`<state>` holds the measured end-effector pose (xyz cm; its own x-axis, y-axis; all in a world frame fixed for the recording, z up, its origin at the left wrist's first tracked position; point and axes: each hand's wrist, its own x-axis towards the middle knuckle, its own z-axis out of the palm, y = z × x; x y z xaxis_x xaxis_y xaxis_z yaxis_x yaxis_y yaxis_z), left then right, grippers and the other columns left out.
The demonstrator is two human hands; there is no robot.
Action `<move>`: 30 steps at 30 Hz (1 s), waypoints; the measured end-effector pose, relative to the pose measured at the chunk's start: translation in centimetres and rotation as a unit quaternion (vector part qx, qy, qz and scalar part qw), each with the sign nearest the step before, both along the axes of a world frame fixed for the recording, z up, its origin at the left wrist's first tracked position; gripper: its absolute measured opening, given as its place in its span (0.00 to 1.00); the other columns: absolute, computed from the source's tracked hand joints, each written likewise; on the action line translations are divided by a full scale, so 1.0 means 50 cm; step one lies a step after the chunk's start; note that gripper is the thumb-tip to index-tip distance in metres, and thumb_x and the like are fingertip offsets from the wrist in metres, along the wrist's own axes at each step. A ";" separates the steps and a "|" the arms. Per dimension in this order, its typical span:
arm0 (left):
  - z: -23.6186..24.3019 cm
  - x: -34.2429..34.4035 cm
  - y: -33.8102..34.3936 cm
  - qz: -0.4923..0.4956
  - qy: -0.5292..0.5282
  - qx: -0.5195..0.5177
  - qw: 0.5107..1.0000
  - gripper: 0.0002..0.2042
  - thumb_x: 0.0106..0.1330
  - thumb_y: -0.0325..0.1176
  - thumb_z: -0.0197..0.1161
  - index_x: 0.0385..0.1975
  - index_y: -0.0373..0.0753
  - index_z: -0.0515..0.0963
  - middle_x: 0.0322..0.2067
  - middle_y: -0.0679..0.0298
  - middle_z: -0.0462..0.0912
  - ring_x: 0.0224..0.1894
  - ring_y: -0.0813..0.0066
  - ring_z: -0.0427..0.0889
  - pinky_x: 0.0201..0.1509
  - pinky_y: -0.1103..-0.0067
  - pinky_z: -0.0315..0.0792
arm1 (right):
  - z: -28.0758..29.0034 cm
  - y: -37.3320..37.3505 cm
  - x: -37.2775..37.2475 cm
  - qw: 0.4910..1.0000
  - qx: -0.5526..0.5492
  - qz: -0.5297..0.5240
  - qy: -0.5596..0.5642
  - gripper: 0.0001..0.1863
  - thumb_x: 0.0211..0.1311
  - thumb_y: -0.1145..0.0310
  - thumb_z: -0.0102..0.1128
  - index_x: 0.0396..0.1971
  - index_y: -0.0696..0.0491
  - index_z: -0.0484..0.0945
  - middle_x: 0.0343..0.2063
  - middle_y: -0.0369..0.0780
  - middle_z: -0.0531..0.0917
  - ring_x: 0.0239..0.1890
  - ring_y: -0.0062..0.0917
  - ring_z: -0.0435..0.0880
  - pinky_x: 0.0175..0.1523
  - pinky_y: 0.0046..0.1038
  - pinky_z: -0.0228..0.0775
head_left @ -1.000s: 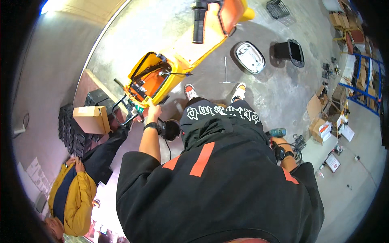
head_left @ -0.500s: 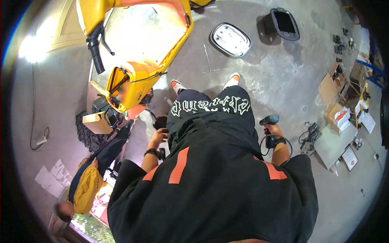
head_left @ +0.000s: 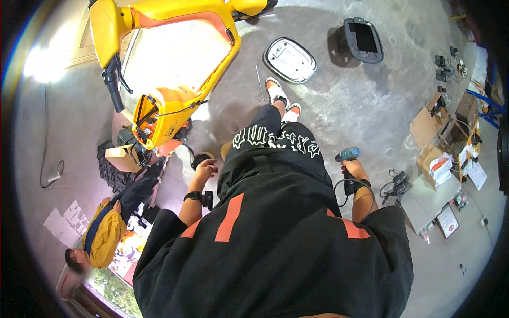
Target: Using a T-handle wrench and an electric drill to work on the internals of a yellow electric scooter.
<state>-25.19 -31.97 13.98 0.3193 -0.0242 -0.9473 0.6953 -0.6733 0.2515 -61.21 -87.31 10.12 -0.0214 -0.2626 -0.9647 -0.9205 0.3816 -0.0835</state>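
My right hand is wrapped round the grip of a cordless drill with a teal-and-black body, held out beside my right thigh. A black cable runs by that wrist. On the other side my left hand hangs near my hip with its fingers loosely bent and apart, and I see nothing held in it. Just beyond it is a dark round thing, partly hidden by the fingers; I cannot tell whether they touch. Further left and ahead stands a yellow scooter body with a handlebar grip and exposed wiring.
Ahead on the concrete floor lie a white oval tray-like part with a black rim, a black open bin and a thin T-handled rod. Cartons and cables stand at right. A person in a yellow jacket is at lower left.
My feet have stepped, the left one now further forward. The scooter and floor parts have shifted slightly in view. My left hand's fingers show more openly; the drill stays in my right hand.
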 end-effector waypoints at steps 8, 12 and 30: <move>-0.148 0.025 -0.175 0.021 0.048 -0.055 0.997 0.23 0.59 0.18 0.44 0.51 0.43 0.79 0.33 0.65 0.83 0.32 0.75 0.83 0.33 0.76 0.71 | 0.036 -0.159 0.101 0.995 0.030 0.085 -0.039 0.11 0.50 0.65 0.65 0.29 0.58 0.82 0.24 0.39 0.82 0.23 0.28 0.81 0.29 0.29 0.74; -0.195 0.069 -0.274 -0.008 -0.025 -0.089 0.996 0.19 0.61 0.22 0.49 0.51 0.42 0.79 0.32 0.64 0.82 0.29 0.76 0.80 0.31 0.79 0.71 | 0.089 -0.256 0.155 0.990 0.010 0.139 -0.026 0.11 0.50 0.65 0.65 0.28 0.57 0.82 0.24 0.39 0.83 0.23 0.27 0.81 0.29 0.30 0.74; -0.003 0.381 -1.064 -0.149 0.071 -0.312 0.936 0.28 0.69 0.42 0.59 0.65 0.37 0.64 0.55 0.55 0.77 0.53 0.67 0.79 0.54 0.74 0.73 | 0.182 -0.667 0.563 0.943 -0.020 0.072 -0.324 0.22 0.52 0.70 0.67 0.50 0.54 0.77 0.31 0.34 0.82 0.26 0.21 0.78 0.33 0.25 0.73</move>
<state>-6.15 -85.18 13.85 0.0821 -0.6540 -0.7521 0.5569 -0.5957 0.5788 -33.07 -120.64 19.25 0.6084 -0.2540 -0.7519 -0.7129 0.2415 -0.6583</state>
